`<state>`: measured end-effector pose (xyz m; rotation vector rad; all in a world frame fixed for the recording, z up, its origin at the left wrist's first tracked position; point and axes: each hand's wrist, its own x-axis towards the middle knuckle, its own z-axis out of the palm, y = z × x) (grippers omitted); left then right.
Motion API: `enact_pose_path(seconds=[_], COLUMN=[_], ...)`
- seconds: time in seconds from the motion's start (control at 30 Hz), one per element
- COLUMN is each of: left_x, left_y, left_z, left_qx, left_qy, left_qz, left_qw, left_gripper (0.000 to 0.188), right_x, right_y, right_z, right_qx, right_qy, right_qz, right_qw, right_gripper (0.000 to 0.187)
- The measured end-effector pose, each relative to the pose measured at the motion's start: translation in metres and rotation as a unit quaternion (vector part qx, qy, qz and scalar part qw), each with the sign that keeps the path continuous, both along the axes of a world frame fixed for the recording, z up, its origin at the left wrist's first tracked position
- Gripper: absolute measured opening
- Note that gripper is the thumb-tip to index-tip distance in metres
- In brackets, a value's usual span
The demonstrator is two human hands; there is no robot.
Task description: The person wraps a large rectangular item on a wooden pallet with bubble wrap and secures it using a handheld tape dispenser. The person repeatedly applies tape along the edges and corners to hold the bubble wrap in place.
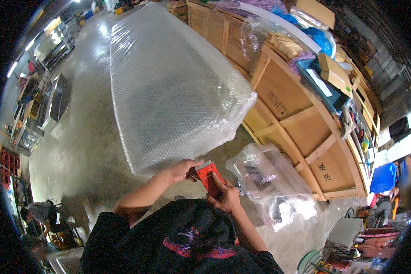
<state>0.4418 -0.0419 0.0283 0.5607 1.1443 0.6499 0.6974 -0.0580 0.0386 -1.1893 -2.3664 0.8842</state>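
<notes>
The right grip [225, 197] is closed around the lower end of the red box [209, 179], its thumb laid along the face, probably to keep that side turned up and steady. The left grip [185, 171] is partly curled at the other end, thumb stretched toward a pale strip there; whether it pinches anything I cannot tell. The box is held off the wearer's end of the bundle [173, 86], likely at chest height for easy viewing. Bubble wrap around the bundle presumably guards its surface. Right of the bundle stand a film-wrapped parcel [271, 171] and a wooden crate [311, 123].

The box is flat, oblong and tilted, with dark marks across its orange-red face.
</notes>
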Motion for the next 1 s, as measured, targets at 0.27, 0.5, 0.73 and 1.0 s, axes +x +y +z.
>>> enact_pose_path(seconds=[0.27, 0.5, 0.73, 1.0], left_x=[-0.052, -0.069, -0.055, -0.025], left_y=[-0.020, -0.021, -0.036, -0.076], left_z=[0.032, 0.008, 0.010, 0.024], left_qx=[-0.005, 0.076, 0.133, 0.108], left_qy=[0.054, -0.017, -0.033, -0.096], left_qz=[0.037, 0.019, 0.072, -0.031], left_qw=[0.998, 0.997, 0.988, 0.989], left_gripper=[0.042, 0.031, 0.027, 0.030], right_x=[-0.052, -0.053, -0.039, -0.006], right_y=[-0.014, -0.020, -0.030, -0.048], right_z=[0.026, 0.034, 0.032, -0.005], right_qx=[0.036, 0.108, 0.117, 0.175], right_qy=[-0.009, 0.012, 0.056, 0.227], right_qz=[0.038, 0.066, 0.057, 0.102], right_qw=[0.999, 0.992, 0.990, 0.952], right_gripper=[0.095, 0.093, 0.088, 0.080])
